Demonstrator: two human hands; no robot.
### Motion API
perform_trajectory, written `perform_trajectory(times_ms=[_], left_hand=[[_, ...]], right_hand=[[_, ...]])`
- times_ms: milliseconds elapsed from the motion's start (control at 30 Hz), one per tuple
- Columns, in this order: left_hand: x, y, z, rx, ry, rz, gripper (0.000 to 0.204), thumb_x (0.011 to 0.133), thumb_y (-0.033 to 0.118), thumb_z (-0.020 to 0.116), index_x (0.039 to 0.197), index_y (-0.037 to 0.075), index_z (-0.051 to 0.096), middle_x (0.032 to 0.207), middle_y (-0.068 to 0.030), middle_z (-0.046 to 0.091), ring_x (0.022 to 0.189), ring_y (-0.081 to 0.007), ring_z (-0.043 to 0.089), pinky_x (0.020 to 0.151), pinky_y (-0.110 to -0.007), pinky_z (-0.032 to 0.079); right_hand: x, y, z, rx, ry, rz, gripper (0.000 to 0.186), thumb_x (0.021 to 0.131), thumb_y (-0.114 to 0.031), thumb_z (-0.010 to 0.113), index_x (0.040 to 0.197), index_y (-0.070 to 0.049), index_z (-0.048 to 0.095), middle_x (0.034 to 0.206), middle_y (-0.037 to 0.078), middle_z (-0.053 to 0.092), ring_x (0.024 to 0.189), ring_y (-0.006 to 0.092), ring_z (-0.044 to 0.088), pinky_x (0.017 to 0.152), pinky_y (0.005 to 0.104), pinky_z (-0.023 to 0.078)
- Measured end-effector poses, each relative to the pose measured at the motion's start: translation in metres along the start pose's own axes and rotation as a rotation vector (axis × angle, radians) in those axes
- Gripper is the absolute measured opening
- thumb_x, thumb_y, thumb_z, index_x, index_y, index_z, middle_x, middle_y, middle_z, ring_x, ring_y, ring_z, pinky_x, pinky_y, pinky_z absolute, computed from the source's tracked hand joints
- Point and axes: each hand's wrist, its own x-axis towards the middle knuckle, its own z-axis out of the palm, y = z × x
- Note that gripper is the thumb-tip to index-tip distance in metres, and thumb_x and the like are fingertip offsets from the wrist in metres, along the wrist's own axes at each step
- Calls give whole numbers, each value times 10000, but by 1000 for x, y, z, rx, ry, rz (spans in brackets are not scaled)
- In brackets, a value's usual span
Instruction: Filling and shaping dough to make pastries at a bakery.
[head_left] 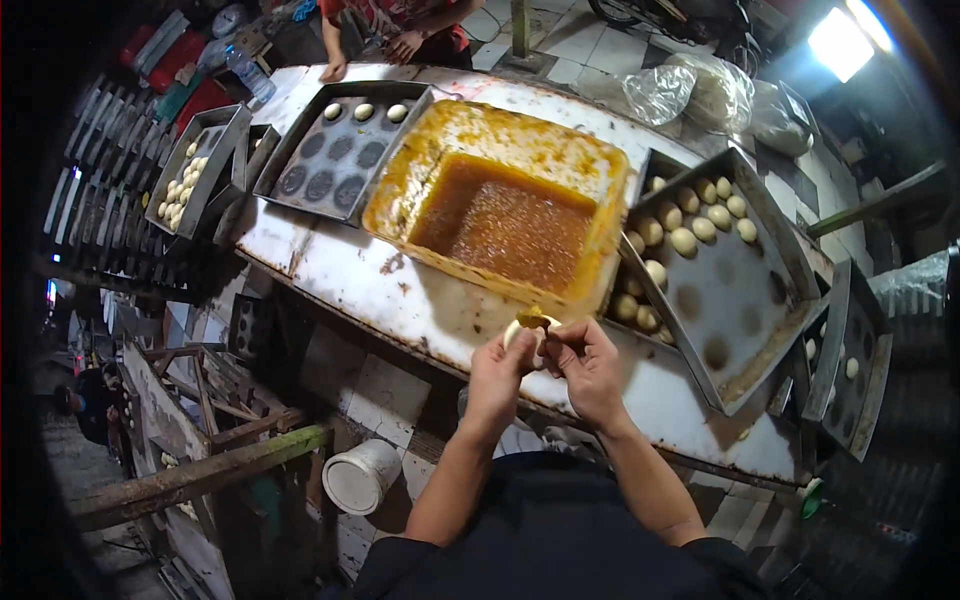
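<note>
Close to the table's near edge, my left hand (492,387) holds a small pale dough piece (513,334) with a dab of brown-yellow filling (533,318) on it. My right hand (592,378) meets it from the other side, its thumb and fingers pinched at the dough's edge by the filling; the fingers partly hide that contact. Just beyond both hands stands a large yellowish tub (520,125), its walls smeared orange. Sticky brown-orange filling (500,228) covers its bottom.
Right of the tub, a metal tray (722,318) with several round dough balls (684,241) rests tilted on another tray. A tray (330,150) with three balls lies at the far left. Opposite, a person in red (400,25) leans at the white table (330,265). A white bucket (360,478) stands below.
</note>
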Motion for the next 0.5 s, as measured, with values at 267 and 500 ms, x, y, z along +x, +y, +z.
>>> perform_trajectory(times_ms=[267,500], left_hand=[[-37,-21,46,-182,27,-162,468,1127,340,407,1304,-65,562,1238,-191,678,1124,-302,687,1003,-469,554],[-84,-36,27,-151,-73,-110,399,1072,157,532,1418,-27,455,1328,-182,620,1206,-299,645,1025,-457,556]], right_hand=[[-74,30,-68,-358,245,-293,75,924,15,690,955,29,623,946,133,634,795,225,623,702,320,503],[-114,108,-164,-1172,479,-207,78,871,-62,742,940,-33,722,1087,134,637,1083,337,560,898,475,460]])
